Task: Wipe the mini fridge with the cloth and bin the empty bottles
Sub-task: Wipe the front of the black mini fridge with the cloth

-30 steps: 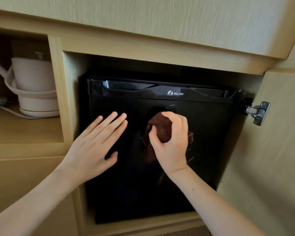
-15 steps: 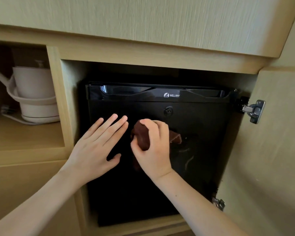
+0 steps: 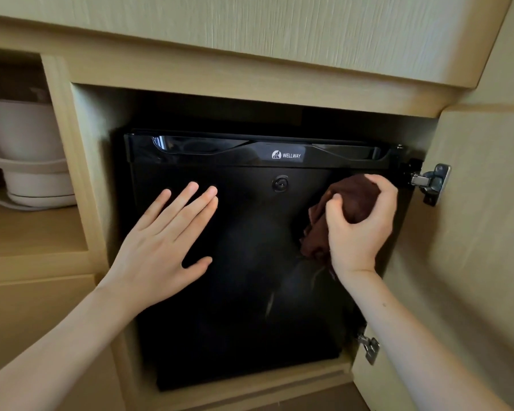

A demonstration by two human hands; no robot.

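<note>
- I face a black mini fridge (image 3: 250, 321) set in an alcove of a pale wooden cabinet. Its door is closed, with a round lock (image 3: 279, 184) near the top middle.
- My left hand (image 3: 166, 250) lies flat on the left half of the fridge door. Its fingers are straight, the thumb is spread, and it holds nothing.
- My right hand (image 3: 359, 238) has thumb and fingers curled round a bunched dark brown cloth (image 3: 355, 200). It presses the cloth to the door's upper right corner, just beside a metal hinge (image 3: 431, 182). A loose tail of cloth hangs below my palm.
- The cabinet door (image 3: 472, 277) stands open on the right. A pale kettle (image 3: 27, 137) sits on a shelf to the left, well apart from the fridge.
- No bottles and no bin are in view.
- To wipe well, I think the flat left hand should brace the fridge so it does not rock under the pressure.
- I would work in overlapping passes from the top edge downward, since the glossy black will likely show every streak.
- A pale smear (image 3: 269, 304) shows lower on the door and probably needs a firm pass.
- The hanging tail could snag on the hinge, so I would gather it into my grip.
- The recess around the lock will likely need a folded edge of cloth, not the wad.
</note>
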